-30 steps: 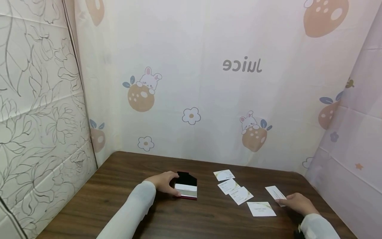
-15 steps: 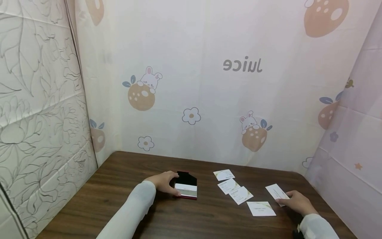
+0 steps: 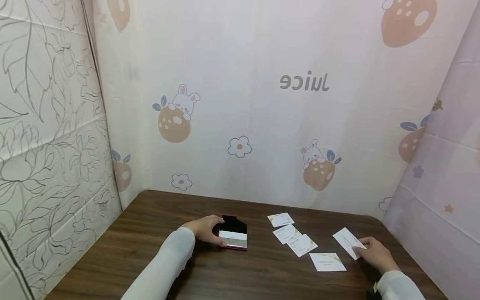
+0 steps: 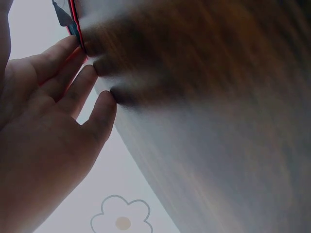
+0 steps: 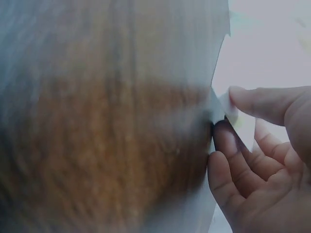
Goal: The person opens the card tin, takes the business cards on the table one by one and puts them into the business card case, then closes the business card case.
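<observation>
On the table's left half lies an open business card case (image 3: 233, 233), black inside its lid, with red edges and a white card showing above a silver front. My left hand (image 3: 205, 229) grips its left side, thumb at the near corner and fingers at the far one. In the left wrist view, fingertips (image 4: 73, 43) meet the red edge of the case. At the right, my right hand (image 3: 378, 254) pinches a white business card (image 3: 348, 241), its near side raised off the table. The right wrist view has the thumb on one face of the card (image 5: 243, 124) and fingers behind it.
Between the hands, several white and gold business cards lie flat on the brown wooden table (image 3: 262, 275): a far one (image 3: 281, 219), two overlapping ones (image 3: 302, 245), and a near one (image 3: 327, 262). Patterned curtains (image 3: 240, 104) stand behind the table and along both sides.
The card in my right hand has tilted up from the table, its far end shifting slightly away. My left hand and the card case have stayed in place.
</observation>
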`<state>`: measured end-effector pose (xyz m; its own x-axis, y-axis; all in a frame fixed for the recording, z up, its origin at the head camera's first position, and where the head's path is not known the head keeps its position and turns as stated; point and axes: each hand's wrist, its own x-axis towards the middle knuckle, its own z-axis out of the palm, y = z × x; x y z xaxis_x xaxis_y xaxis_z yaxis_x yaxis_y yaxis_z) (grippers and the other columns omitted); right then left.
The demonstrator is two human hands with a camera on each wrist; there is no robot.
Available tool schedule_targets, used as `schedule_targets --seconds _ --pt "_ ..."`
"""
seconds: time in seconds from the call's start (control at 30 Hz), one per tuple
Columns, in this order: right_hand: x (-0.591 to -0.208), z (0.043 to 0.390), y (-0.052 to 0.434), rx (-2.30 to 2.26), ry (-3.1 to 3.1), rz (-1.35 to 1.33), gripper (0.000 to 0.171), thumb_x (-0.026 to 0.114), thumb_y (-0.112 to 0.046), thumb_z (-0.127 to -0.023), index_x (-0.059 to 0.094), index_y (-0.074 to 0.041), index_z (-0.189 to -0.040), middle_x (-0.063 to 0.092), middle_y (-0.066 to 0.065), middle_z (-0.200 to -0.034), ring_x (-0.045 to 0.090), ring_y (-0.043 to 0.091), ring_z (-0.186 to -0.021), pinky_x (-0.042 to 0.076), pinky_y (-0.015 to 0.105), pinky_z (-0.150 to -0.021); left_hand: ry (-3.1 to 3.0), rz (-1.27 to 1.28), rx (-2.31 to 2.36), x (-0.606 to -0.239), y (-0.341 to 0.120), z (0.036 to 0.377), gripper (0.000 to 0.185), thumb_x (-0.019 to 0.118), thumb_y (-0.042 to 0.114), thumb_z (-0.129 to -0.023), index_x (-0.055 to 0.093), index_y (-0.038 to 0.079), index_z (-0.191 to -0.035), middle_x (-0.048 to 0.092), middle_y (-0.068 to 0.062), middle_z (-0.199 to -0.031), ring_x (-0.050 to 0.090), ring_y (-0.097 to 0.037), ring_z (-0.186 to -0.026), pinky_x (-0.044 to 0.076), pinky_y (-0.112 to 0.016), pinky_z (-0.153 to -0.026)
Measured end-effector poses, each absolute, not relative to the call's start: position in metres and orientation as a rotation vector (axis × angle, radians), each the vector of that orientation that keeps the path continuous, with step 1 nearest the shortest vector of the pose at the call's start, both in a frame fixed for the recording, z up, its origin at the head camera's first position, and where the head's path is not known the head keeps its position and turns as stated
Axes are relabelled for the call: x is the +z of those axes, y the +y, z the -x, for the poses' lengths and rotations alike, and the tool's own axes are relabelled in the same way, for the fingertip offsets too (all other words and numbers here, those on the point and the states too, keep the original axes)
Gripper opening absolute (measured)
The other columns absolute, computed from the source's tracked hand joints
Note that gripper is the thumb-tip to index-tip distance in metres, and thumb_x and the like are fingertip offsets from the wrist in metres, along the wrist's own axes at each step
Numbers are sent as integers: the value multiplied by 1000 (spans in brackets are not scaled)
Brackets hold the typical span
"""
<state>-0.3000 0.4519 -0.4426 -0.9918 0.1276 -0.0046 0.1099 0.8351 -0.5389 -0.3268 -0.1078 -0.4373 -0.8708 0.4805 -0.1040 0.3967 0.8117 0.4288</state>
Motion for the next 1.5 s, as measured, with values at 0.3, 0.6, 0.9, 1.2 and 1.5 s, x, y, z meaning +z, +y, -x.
schedule_targets --seconds 0.3,0.6,0.9,1.2,1.5 --pt "-447 301 449 1004 -2882 158 41 59 -6 -94 44 22 -120 55 32 -97 62 23 -74 57 36 -64 2794 -677 607 -436 -107 324 84 79 54 -78 52 9 -143 48 -10 -146 45 -27 -135 39 -48 -108" --pt "-447 302 446 986 -2854 149 37 52 -4 -94 46 19 -122 58 30 -98 61 25 -77 55 33 -61 2797 -680 603 -437 -107 324 84 79 55 -78 52 8 -143 49 -10 -146 45 -26 -134 39 -48 -108" --pt "-438 304 436 914 -2839 101 37 50 -7 -97 46 15 -127 54 38 -114 60 28 -81 50 34 -61 2797 -681 595 -438 -107 326 84 79 55 -78 52 10 -144 47 -9 -147 44 -26 -136 39 -47 -108" --pt "-435 307 419 919 -2823 78 36 51 -7 -97 48 11 -128 59 25 -98 56 24 -72 45 34 -58 2795 -684 591 -439 -107 327 84 79 55 -79 51 10 -144 47 -9 -147 43 -26 -136 39 -48 -108" --pt "-432 317 393 978 -2812 49 34 52 -5 -97 49 8 -129 58 17 -91 58 24 -74 48 34 -59 2801 -663 572 -441 -107 329 85 79 56 -79 51 10 -145 47 -9 -147 44 -26 -135 40 -49 -107"
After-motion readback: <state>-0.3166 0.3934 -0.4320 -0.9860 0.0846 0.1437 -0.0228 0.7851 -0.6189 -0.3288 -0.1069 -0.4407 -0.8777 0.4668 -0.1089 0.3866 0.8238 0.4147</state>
